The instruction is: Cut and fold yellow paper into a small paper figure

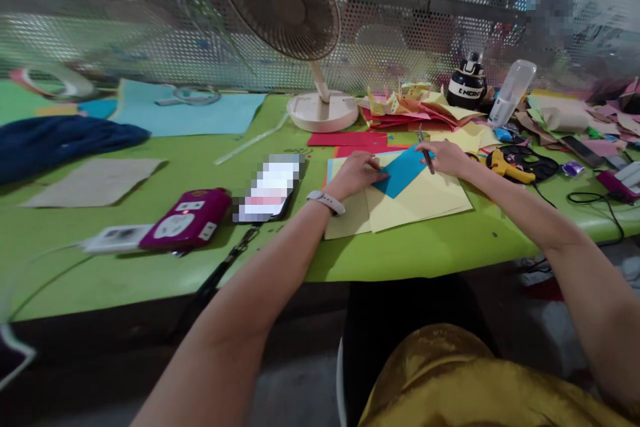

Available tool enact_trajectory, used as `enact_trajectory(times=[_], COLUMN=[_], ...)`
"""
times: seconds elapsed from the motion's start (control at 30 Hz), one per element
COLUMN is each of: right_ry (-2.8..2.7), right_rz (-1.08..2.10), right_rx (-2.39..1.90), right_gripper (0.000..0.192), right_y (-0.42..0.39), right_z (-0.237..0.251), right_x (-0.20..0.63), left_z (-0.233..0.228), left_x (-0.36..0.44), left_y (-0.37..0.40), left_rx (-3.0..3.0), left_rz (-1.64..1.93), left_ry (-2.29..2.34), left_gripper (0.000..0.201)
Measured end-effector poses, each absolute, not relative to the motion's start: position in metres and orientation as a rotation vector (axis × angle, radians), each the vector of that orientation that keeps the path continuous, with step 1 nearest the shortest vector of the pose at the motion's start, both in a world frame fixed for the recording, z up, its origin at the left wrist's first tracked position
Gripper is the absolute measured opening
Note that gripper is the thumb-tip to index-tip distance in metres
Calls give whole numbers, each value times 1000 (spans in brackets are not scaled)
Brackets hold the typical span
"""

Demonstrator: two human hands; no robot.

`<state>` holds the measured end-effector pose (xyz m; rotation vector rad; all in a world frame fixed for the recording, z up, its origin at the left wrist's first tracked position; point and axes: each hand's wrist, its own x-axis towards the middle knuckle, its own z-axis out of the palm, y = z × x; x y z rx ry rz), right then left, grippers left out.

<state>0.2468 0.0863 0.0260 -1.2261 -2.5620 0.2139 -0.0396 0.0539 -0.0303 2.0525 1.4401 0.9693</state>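
— Fingers first: what were they doing?
— Those of the left hand (356, 173) lay spread and flat, pressing down on the near corner of a blue paper triangle (403, 172) without gripping it. The right hand (447, 157) was curled shut around a thin dark tool (425, 152), maybe scissors or a pen; I couldn't tell which. Its tip sat at the blue paper's upper edge.
— And where was that blue piece?
— It rested on a stack of pale yellow sheets (425, 200), near the front edge of the green table (165, 267), between the two hands.
— What was closest to the person?
— A white watch (325, 202) on the left wrist. Left of it lay a phone (271, 190) with a blurred screen, then a magenta device (185, 220) just beside a white adapter (117, 238).
— Further back?
— Red paper (347, 139) lay beyond the yellow sheets, and a yellow-handled tool (510, 170) lay to the right. At the far side stood a white desk fan (300, 20), a heap of folded coloured papers (425, 107), a black bottle (467, 83), and a light blue sheet (190, 113) to the left.
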Motion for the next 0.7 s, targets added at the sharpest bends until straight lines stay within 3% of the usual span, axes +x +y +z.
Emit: enact_trajectory(times=[0.13,0.7], right_ry=[-2612,-2347], right_rz=[289,815], right_rx=[-1137,-1017], right_gripper=[40,18], right_y=[114,167], right_z=[26,25], right_x=[231,237], left_z=[-31,-26], left_x=[-39,-40], left_y=[53,50], left_rx=[2033,2002], left_rz=[996,972], left_ry=[1407,1412], left_gripper=[22,10])
